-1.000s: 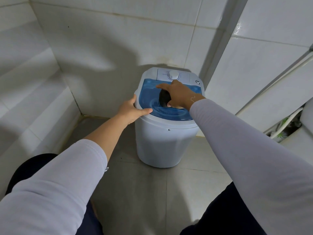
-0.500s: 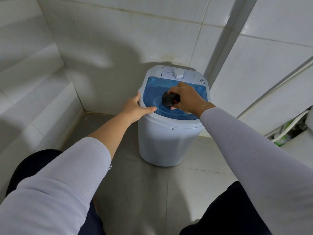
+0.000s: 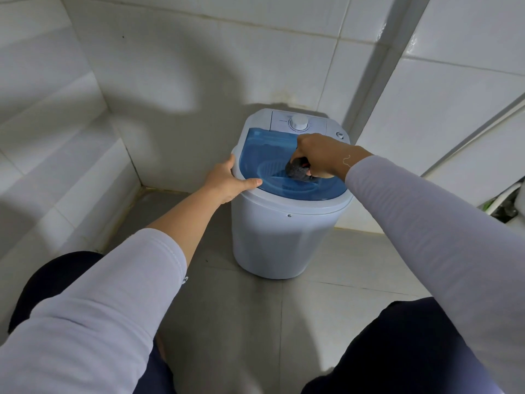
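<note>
Glossy white tiled walls (image 3: 170, 66) meet in the far left corner above a grey tiled floor (image 3: 241, 322). A white hose (image 3: 504, 193) curves at the right edge.

The back wall (image 3: 199, 52) is laid in large white tiles with thin grey joints. A broad soft shadow (image 3: 204, 92) lies across its middle, and a faint yellowish stain (image 3: 281, 96) sits low on it. Left of the back wall a side wall (image 3: 42, 123) meets it at a corner, with glossy bands of light on it. Right of the back wall stands a grey upright strip (image 3: 393, 52), then more white tiles (image 3: 454, 95). Below the back wall lies the floor (image 3: 227, 322) of dull grey tile, with grime (image 3: 122, 220) along its left edge
</note>
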The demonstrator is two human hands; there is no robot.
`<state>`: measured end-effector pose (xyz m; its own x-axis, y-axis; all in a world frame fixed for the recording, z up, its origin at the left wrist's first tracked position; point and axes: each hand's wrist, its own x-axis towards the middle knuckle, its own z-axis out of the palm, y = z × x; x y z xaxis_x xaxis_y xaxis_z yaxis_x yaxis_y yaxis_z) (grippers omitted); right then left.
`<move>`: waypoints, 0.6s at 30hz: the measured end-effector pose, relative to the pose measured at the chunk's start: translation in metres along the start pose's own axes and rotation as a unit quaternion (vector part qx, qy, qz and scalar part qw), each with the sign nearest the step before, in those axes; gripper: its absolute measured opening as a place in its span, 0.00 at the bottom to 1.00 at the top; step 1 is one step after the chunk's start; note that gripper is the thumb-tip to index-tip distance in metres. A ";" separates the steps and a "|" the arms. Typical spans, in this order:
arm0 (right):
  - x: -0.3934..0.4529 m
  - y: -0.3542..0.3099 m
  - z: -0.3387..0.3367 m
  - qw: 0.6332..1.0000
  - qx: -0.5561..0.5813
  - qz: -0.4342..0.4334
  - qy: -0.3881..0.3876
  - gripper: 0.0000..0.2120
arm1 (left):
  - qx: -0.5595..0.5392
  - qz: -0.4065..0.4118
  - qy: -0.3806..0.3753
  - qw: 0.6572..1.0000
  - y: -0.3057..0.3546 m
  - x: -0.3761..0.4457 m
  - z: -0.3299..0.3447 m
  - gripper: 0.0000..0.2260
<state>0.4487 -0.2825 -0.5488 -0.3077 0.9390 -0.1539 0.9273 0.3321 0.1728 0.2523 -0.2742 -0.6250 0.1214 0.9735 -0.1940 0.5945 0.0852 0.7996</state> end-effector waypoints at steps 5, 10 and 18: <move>-0.002 -0.004 -0.002 1.000 -0.010 0.010 0.013 0.20 | 0.008 -0.001 -0.003 1.000 0.000 0.000 -0.001 0.43; 0.000 -0.012 0.001 0.999 0.002 0.033 0.031 0.19 | 0.008 0.006 -0.005 1.000 -0.002 0.000 -0.001 0.43; 0.001 -0.012 0.011 0.964 0.219 0.082 0.125 0.16 | 0.004 0.010 -0.001 1.000 -0.004 0.000 -0.002 0.43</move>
<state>0.4396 -0.2869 -0.5616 -0.1411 0.9859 0.0895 0.9521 0.1599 -0.2605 0.2483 -0.2742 -0.6264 0.1356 0.9746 -0.1785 0.5985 0.0631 0.7987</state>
